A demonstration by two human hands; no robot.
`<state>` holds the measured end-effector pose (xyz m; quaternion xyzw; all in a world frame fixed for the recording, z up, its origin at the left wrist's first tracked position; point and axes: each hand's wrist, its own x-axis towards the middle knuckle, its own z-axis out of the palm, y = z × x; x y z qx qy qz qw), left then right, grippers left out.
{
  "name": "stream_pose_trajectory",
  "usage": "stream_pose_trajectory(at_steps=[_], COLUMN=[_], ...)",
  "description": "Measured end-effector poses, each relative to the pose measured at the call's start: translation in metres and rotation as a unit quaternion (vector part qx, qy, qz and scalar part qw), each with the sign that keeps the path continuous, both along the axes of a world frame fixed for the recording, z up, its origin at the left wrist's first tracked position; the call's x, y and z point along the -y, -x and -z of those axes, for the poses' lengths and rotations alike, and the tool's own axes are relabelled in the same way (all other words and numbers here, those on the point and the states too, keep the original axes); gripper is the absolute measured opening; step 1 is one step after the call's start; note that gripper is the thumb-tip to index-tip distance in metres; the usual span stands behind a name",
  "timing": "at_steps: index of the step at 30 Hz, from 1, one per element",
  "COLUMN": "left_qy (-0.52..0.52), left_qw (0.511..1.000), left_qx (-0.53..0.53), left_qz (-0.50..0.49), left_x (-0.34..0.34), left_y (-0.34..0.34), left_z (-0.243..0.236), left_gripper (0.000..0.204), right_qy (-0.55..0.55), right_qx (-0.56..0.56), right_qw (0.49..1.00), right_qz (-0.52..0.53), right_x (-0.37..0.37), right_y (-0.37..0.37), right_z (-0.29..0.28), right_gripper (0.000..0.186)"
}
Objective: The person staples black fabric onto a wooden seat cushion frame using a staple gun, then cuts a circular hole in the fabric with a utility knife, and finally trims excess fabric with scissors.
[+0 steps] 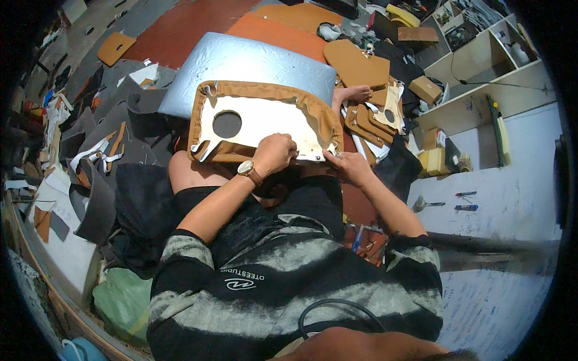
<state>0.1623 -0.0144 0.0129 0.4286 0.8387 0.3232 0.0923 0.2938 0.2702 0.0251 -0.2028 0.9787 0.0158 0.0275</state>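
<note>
Across my lap lies a panel [271, 122] with its cream-white back up and a round hole at its left. Tan cover material [259, 90] wraps over its rim in gathered folds. My left hand [274, 154], with a watch [245, 168] on the wrist, is at the panel's near edge. Its fingers are curled together, and what they hold, if anything, is hidden. My right hand [349, 165] pinches the panel's near right corner between thumb and fingers. A silver foil-faced pad [259, 60] lies under the panel's far side.
Tan padded pieces [358, 63] and smaller tan parts [364, 126] lie at the right. Grey felt scraps [99, 198] cover the left side. On the right stand white open shelves [481, 72], with a scraper [427, 204] below them. Tools [364, 240] lie beside my right thigh.
</note>
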Motion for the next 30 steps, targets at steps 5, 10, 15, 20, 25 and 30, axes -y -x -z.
stream_pose_trajectory(at_steps=[5,10,15,20,25,30], left_qy=[-0.018,-0.025,-0.079,-0.180,-0.218,-0.287], left_qw=[0.998,0.993,0.987,0.975,0.967,0.950], left_qx=[0.012,-0.035,-0.048,-0.079,-0.091,-0.081], left_qz=[-0.053,-0.112,-0.135,-0.104,-0.094,-0.093], left_x=[0.002,-0.001,-0.004,-0.012,-0.002,0.012], left_y=[-0.007,-0.013,-0.015,-0.029,-0.037,-0.012], left_z=[-0.003,0.004,-0.007,-0.048,-0.087,-0.098], left_gripper=[0.009,0.015,0.013,0.009,0.008,0.009], right_qy=[0.031,0.030,0.057,0.112,0.185,0.228], right_qx=[-0.048,0.017,-0.003,0.074,0.075,0.082], right_qw=[0.998,0.998,0.998,0.986,0.980,0.967], right_qz=[-0.014,0.048,0.007,0.101,-0.021,-0.072], right_x=[0.040,0.067,0.078,0.160,0.211,0.219], right_y=[0.009,0.017,0.036,0.058,0.065,0.064], right_z=[-0.009,0.007,0.049,0.043,0.002,-0.006], right_gripper=[0.068,0.068,0.059,0.046,0.045,0.044])
